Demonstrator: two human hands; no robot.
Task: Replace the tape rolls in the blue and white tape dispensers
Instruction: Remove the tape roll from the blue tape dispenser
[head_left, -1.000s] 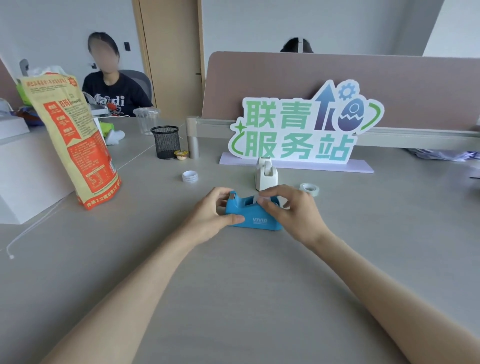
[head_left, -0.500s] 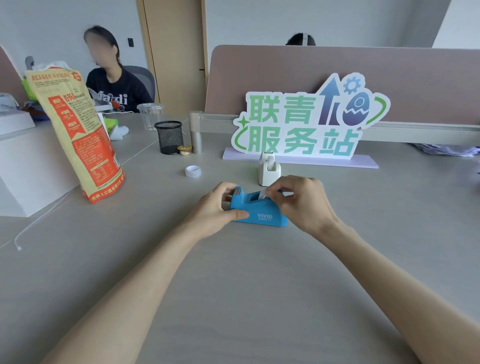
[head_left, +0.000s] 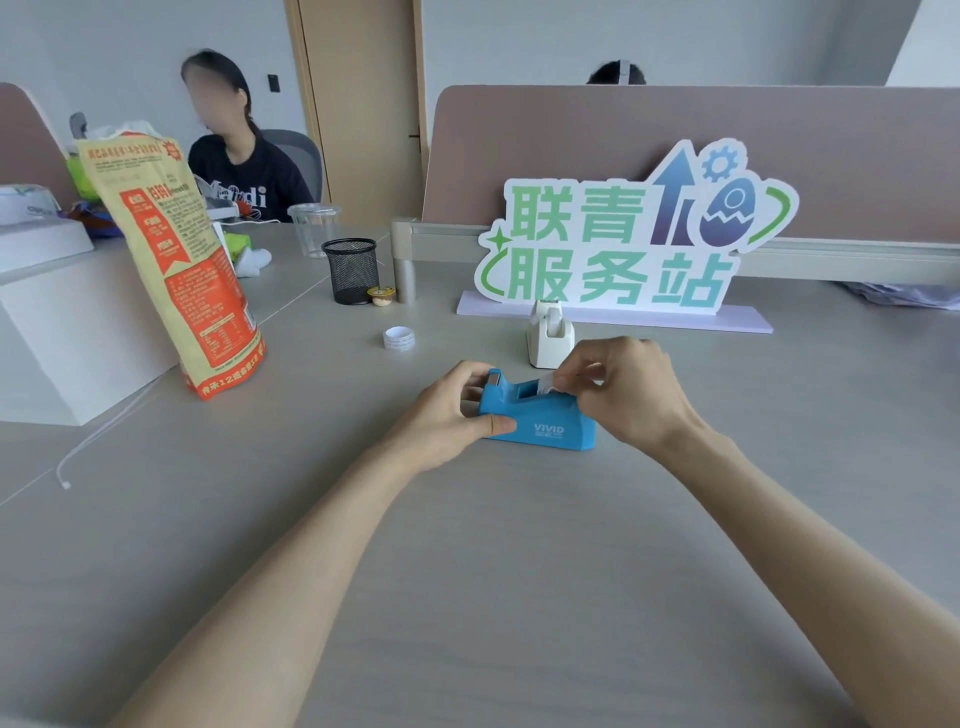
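Blue tape dispenser (head_left: 545, 428) sits on the grey table (head_left: 519, 561) just in front of a person working it with both hands, its long axis running left to right across the view. Left hand (head_left: 441, 415) grips the cutter end, thumb pressed along the near side and fingers wrapped round the far side, bracing the body against the tabletop. Right hand (head_left: 631, 397) hovers over the opposite end, fingertips pinching a piece of white tape (head_left: 545, 383) at the rim of the open roll well; whether that is the roll itself or only its loose end cannot be told. The well lies just below and slightly left of the pinch, so the right hand is the nearer one for whatever goes in or comes out, probably moving straight up or down across the long axis while the left hand steadies. White tape dispenser (head_left: 549, 338) stands upright just behind, untouched, and a spare tape roll (head_left: 399, 338) lies flat well off to the left, nearer the left hand
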